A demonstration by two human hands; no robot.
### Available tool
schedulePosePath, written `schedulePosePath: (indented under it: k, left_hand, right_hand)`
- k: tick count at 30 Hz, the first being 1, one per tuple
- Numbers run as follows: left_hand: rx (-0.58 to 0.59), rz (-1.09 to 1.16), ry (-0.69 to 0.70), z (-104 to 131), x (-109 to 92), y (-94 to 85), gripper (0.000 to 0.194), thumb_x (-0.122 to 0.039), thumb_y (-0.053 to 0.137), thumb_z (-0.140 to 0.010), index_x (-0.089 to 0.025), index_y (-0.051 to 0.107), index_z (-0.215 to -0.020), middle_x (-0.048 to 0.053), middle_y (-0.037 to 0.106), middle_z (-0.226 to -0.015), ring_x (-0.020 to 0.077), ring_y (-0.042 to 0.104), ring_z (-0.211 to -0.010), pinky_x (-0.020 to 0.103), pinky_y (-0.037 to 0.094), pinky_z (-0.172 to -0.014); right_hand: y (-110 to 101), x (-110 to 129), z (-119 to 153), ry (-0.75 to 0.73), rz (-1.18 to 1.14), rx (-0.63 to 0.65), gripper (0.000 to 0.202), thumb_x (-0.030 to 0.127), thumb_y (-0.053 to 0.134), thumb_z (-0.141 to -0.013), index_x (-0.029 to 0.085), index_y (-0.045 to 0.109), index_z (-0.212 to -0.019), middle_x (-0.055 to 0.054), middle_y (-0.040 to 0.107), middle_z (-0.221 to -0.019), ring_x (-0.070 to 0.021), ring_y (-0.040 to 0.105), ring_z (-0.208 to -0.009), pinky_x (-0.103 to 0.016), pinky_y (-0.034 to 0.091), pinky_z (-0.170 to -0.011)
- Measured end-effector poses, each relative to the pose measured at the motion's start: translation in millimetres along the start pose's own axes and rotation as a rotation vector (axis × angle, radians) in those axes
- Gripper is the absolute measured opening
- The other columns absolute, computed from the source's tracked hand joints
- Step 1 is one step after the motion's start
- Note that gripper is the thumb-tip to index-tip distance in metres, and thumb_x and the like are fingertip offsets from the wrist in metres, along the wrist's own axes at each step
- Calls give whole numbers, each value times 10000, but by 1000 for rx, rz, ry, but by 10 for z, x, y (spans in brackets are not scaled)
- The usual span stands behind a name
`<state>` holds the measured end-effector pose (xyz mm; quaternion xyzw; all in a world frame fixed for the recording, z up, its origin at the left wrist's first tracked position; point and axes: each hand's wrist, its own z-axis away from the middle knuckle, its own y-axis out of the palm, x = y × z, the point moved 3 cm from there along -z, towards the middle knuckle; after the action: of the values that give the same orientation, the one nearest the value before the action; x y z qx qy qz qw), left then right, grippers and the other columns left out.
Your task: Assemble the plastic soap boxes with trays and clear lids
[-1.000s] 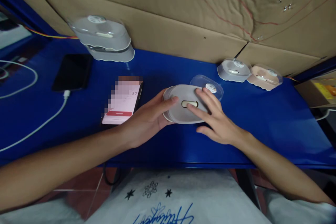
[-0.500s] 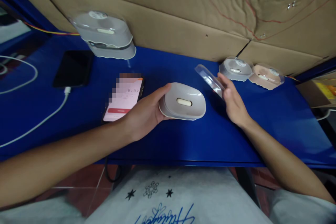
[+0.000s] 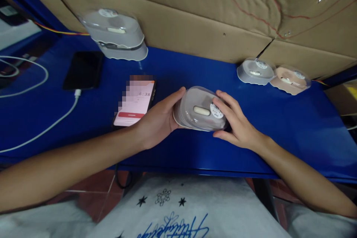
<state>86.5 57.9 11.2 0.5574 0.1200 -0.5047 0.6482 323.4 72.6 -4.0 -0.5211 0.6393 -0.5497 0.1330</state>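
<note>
A grey oval box [image 3: 189, 111] with a cream oblong piece in its top is held above the blue table. My left hand [image 3: 160, 121] grips its left end, thumb on the upper edge. Over the box sits a clear plastic cover [image 3: 196, 99] with a round white sticker [image 3: 216, 111]. My right hand [image 3: 237, 121] has its fingers around the cover's right end, touching it near the sticker.
Two stacked grey boxes [image 3: 121, 37] stand at the back left. Farther right are a grey box [image 3: 255, 71] and a pinkish one [image 3: 290, 80]. A lit phone [image 3: 134, 104], a dark phone [image 3: 83, 70] and a white cable [image 3: 73, 108] lie left on the blue table [image 3: 178, 156].
My right hand has moved left with the clear cover, which was apart from the box and now lies over it. My left hand still holds the box.
</note>
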Motion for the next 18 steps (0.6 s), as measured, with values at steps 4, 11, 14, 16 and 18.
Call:
schedulePosePath:
  k: [4,11,14,16,18]
  left_hand:
    - [19,2,0,5,13,-8,414,-505,532,-1081,-224,736,-1305,105,817,-1135,307,758,-1102,394,637,-892]
    - [1,-4,33,6,49,-11,417,-530,595,-1051,-245,704,-1335,95,785,-1211,283,745,-1088,364,628,-856]
    - [-22,-22,35,13,44,-2,411,-524,569,-1064,-244,701,-1334,93,776,-1229,267,740,-1071,332,621,-812]
    - [-34,-40,19,21,40,7,411,-518,529,-1083,-234,705,-1323,96,773,-1227,262,739,-1056,313,616,-768]
    - [-41,-46,6,27,37,18,415,-508,488,-1099,-229,701,-1321,100,770,-1228,266,737,-1061,315,617,-752]
  right_hand:
    - [-3,62,-1,-17,42,-2,951,618,610,-1005,359,57,-1735,-130,183,-1770,-413,246,-1630,-657,330,-1292]
    - [-33,79,-12,-51,108,-7,939,577,612,-1020,385,30,-1731,-131,188,-1765,-453,293,-1601,-697,364,-1253]
    - [-58,84,-10,-86,128,-20,969,548,657,-1003,376,44,-1733,-135,196,-1762,-455,309,-1592,-696,376,-1246]
    - [-69,103,-8,-103,128,-21,984,522,693,-987,371,70,-1733,-132,209,-1760,-452,320,-1587,-690,385,-1245]
    - [-75,116,-8,-81,105,-29,973,519,702,-981,374,100,-1731,-121,222,-1759,-449,321,-1588,-689,385,-1247]
